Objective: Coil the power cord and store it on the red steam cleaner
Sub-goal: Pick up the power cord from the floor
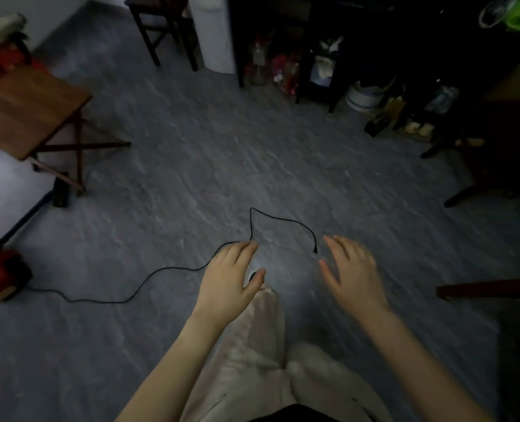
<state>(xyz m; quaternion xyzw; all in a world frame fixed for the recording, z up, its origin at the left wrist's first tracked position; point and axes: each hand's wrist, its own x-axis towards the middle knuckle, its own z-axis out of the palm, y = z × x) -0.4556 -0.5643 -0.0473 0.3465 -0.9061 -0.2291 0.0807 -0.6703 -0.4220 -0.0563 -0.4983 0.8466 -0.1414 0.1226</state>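
A thin black power cord (137, 287) runs across the grey floor from the red steam cleaner (0, 274) at the left edge to a small loop in the middle. Its plug (314, 250) lies at the loop's right end. My left hand (233, 274) hovers over the cord with fingers spread and holds nothing. My right hand (351, 269) is stretched out just right of the plug, fingers straight, not touching it.
A wooden folding table (24, 114) stands at the left, with a dark chair (161, 28) behind it. Dark shelving with bottles and clutter (286, 68) lines the back. Dark furniture legs (478, 190) and a wooden bar (490, 287) lie at the right.
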